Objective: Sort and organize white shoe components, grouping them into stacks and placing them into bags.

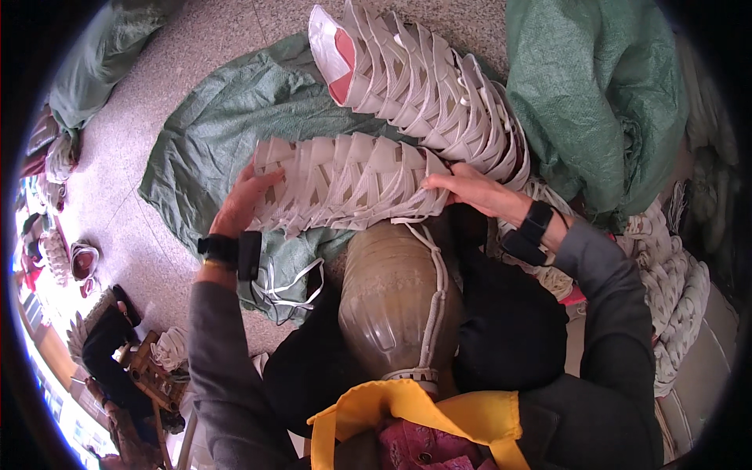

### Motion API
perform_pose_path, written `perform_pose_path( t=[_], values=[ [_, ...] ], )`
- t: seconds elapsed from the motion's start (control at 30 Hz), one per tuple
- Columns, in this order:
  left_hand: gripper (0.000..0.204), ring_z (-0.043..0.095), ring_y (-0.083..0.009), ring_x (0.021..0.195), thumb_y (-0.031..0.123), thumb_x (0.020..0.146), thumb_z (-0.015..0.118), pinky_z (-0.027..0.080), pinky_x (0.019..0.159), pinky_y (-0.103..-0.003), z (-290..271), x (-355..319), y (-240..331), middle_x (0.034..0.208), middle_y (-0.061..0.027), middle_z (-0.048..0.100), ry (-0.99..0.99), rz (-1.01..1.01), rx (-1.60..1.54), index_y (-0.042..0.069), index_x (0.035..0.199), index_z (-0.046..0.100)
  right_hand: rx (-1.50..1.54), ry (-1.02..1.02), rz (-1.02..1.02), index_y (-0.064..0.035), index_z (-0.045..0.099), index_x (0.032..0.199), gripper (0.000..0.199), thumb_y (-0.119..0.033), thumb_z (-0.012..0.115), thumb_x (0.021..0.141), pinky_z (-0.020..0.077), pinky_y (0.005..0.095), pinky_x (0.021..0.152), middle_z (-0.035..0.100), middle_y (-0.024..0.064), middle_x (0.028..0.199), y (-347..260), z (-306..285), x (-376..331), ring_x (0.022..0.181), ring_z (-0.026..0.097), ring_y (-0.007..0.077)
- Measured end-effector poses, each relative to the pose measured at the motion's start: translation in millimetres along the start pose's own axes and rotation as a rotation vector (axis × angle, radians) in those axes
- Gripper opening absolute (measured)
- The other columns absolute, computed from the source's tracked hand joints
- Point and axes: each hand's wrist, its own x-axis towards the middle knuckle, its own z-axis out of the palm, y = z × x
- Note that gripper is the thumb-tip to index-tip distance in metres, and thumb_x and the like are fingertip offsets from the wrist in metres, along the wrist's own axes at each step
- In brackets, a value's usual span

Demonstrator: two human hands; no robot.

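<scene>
A long row of nested white strap-woven shoe uppers (345, 182) lies across my lap, held between both hands. My left hand (244, 200) presses against its left end, fingers spread. At the row's right end, my right hand (474, 188) grips it. Just below the row a brown, shiny foot-shaped form (392, 301) stands on my lap with one white strap upper stretched over it. A second, longer row of nested white uppers (423, 82) with pink lining lies behind on a green woven sack (227, 125).
A bulging green sack (595, 94) fills the upper right. Piles of white strap pieces (674, 298) lie at the right. A loose white upper (290, 282) lies by my left wrist. Yellow bag handles (415, 411) sit at the bottom. Tools and clutter (133, 360) lie lower left on a speckled floor (196, 39).
</scene>
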Motion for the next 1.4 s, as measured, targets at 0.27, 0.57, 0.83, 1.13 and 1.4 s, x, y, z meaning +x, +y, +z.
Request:
perform_pose_path(
  t=[0.27,0.57,0.83,1.13,1.4],
  values=[
    [0.043,0.067,-0.0224,0.086,0.02,0.087,0.07,0.054,0.075,-0.032,-34,18,-39,0.106,-0.0112,0.065,0.197,-0.073,-0.23,-0.001,0.12,0.052,-0.422,0.128,-0.071,0.0048,0.065,0.091,0.061,-0.055,0.069,0.078,0.046,0.0328,0.063,0.062,0.0067,0.076,16,-15,21,0.068,0.056,0.0151],
    [0.051,0.061,-0.0293,0.09,0.039,0.084,0.073,0.048,0.076,-0.041,-40,4,-15,0.097,-0.0185,0.06,0.652,0.431,0.908,0.0,0.105,0.046,-0.431,0.349,-0.093,0.0035,0.06,0.086,0.05,-0.043,0.076,0.079,0.0487,0.0327,0.061,0.064,0.0081,0.072,39,-43,-58,0.063,0.06,0.017],
    [0.056,0.057,-0.0281,0.114,0.025,0.08,0.08,0.049,0.093,-0.042,47,46,59,0.116,-0.0175,0.059,0.376,0.685,0.778,0.001,0.116,0.044,-0.573,0.773,-0.254,0.0048,0.038,0.133,0.087,-0.039,0.081,0.072,0.0448,0.0402,0.097,0.051,0.0264,0.13,69,-100,-86,0.12,0.053,0.0346],
    [0.054,0.061,-0.022,0.106,0.016,0.085,0.075,0.051,0.089,-0.034,123,116,70,0.117,-0.0221,0.06,0.005,0.526,0.338,0.0,0.12,0.036,-0.604,0.824,-0.343,0.0109,0.016,0.144,0.118,-0.051,0.081,0.068,0.0331,0.0432,0.109,0.036,0.0308,0.142,66,-98,-8,0.132,0.038,0.0413],
    [0.061,0.059,-0.0205,0.112,0.003,0.087,0.066,0.049,0.094,-0.033,150,127,64,0.127,-0.0137,0.058,-0.104,0.497,0.23,0.0,0.139,0.034,-0.45,0.777,-0.449,0.0029,0.019,0.147,0.105,-0.032,0.078,0.067,0.0335,0.0421,0.108,0.038,0.0287,0.14,69,-101,-9,0.13,0.04,0.04]
  ],
)
